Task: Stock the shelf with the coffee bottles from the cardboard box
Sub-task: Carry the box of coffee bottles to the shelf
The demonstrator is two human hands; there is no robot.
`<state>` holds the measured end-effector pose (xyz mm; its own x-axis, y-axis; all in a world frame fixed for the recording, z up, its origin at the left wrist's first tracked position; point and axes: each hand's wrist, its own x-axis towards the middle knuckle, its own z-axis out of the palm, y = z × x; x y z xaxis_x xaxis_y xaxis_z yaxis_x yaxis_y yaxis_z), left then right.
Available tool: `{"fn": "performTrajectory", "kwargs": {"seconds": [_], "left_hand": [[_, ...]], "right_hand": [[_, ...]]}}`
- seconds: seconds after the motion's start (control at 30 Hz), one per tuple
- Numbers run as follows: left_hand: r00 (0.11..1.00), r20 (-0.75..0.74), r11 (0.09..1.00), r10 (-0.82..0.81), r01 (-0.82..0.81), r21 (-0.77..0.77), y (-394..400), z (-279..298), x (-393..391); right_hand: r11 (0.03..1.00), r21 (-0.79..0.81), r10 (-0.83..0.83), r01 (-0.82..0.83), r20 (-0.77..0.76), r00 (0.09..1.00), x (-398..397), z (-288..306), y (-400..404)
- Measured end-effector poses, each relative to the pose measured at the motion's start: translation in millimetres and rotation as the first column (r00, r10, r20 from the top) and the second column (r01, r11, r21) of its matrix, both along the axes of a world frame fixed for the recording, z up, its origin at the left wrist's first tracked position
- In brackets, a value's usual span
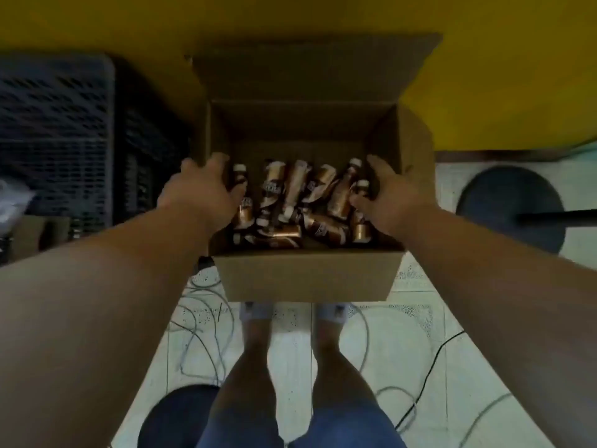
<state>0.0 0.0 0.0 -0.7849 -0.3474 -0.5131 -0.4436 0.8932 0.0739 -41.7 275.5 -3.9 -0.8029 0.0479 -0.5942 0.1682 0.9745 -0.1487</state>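
Looking straight down into an open cardboard box (307, 276), flaps spread back toward 12 o'clock against a yellow wall (484, 76). Inside, toward the near wall: a loose heap of coffee bottles (290, 202), brown and copper with pale caps, most lying on their sides and crossing one another, a few upright at the 3 and 9 o'clock edges. No tidy rows, so likely picked out one or two at a time.

Left hand (200, 189) reaching in at 9 o'clock, fingers curled down around an upright bottle (240, 185) against the box's left wall; probably grasping it, though the palm hides the contact. Right hand (387, 195) mirrored at 3 o'clock, thumb and fingers bent around another capped bottle (361, 192) by the right wall; firmly clasped or merely touching, cannot tell. Both hands at the edges, likely because the standing bottles there offer a clean grip without untangling the pile.

No shelf in view. At 9 o'clock, a dark slatted crate (55, 130); at 3 o'clock, a round dark base with a pole (513, 211). Box apparently resting on the pale tiled floor (387, 350), just beyond the feet (332, 313), cables looping around at 6 o'clock. Judged an early stage: plenty of bottles left inside.
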Motion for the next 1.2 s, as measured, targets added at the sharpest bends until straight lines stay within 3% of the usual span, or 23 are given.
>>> {"fn": "performTrajectory", "kwargs": {"seconds": [0.1,0.17,0.27,0.5,0.73,0.9,1.07,1.2], "left_hand": [[0.997,0.068,0.997,-0.03,0.035,-0.075,-5,-38,0],[0.995,0.103,0.996,-0.015,0.024,-0.082,-10,-61,3],[0.987,0.157,0.997,-0.027,0.037,-0.063,-20,-84,2],[0.995,0.09,0.999,-0.046,0.048,-0.023,-34,-97,-11],[0.999,0.038,1.0,-0.024,0.024,0.02,-33,-91,-13],[0.997,0.039,0.997,-0.063,0.064,-0.031,-30,-35,-5],[0.997,0.014,0.993,-0.077,0.078,-0.087,-13,93,6],[0.997,-0.001,0.991,-0.076,0.075,-0.107,7,182,27]], "right_hand": [[0.993,0.119,-0.015,0.014,0.013,1.0,-11,-44,9],[0.988,0.145,-0.064,0.058,0.031,0.997,-20,-64,17],[0.988,0.156,-0.011,0.002,0.062,0.998,-31,-78,25],[0.974,0.148,0.177,-0.173,-0.009,0.984,-55,-97,60],[0.969,0.191,0.168,-0.158,-0.038,0.985,-52,-93,58],[0.973,0.16,0.178,-0.168,-0.051,0.983,-34,-46,65],[0.974,0.131,0.195,-0.184,-0.073,0.978,-9,74,76],[0.981,0.166,0.121,-0.101,-0.114,0.986,16,162,96]]}}
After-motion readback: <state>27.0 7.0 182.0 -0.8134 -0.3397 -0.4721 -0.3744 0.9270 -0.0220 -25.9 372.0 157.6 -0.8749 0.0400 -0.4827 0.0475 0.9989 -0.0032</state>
